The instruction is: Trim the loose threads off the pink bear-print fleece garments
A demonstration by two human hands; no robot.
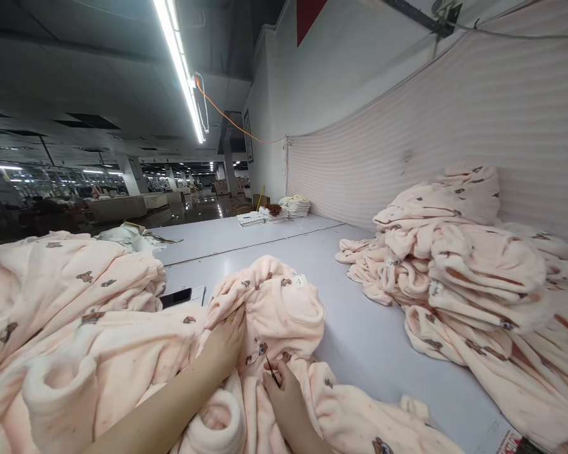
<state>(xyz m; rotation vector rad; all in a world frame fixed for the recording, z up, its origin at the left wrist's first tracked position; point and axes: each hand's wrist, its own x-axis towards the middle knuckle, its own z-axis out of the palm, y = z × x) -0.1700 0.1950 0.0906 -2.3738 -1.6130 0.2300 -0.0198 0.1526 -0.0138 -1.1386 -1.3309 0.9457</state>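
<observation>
Aslant, slim dark tool in right hand, tip pointing forward-left

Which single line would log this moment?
left hand: touching pink garment | right hand: holding small dark tool | garment pile: at right

A pale grey, smooth table carries everything, with a dark seam running across its far part. A pink printed garment lies bunched near the middle. To its left spreads a large pink pile, and on the right sits a taller heap of similar cloth. A dark phone lies by the left pile, touching a white paper. Far left lies crumpled pale material; at the far edge are folded stacks.
</observation>
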